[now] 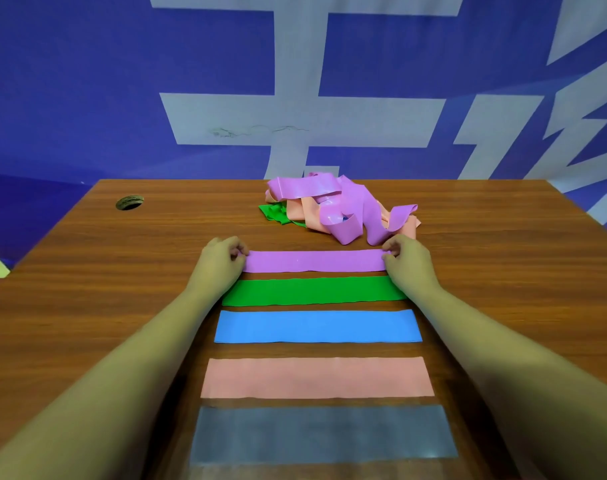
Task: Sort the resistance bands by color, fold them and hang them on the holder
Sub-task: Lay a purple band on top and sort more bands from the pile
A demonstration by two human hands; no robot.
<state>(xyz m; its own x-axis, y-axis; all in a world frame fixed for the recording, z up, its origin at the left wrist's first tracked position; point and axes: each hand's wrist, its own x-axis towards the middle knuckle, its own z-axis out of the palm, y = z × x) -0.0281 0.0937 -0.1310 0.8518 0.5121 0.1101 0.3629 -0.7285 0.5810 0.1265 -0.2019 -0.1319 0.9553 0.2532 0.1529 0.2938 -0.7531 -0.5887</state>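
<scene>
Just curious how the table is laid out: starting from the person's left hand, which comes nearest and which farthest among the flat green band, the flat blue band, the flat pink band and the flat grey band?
From the left hand:
1. Flat green band, just below it.
2. Flat blue band, next row toward the person.
3. Flat pink band, closer still to the person.
4. Flat grey band, at the table's near edge.

five flat bands lie on the table [87, 306] in a column running six to twelve o'clock. the farthest band [314, 260] sits at twelve, the nearest band [324, 433] at six. behind the column, toward one o'clock, a loose pile of bands [340, 206] rests. a hole in the table [129, 202] lies at ten o'clock.
</scene>
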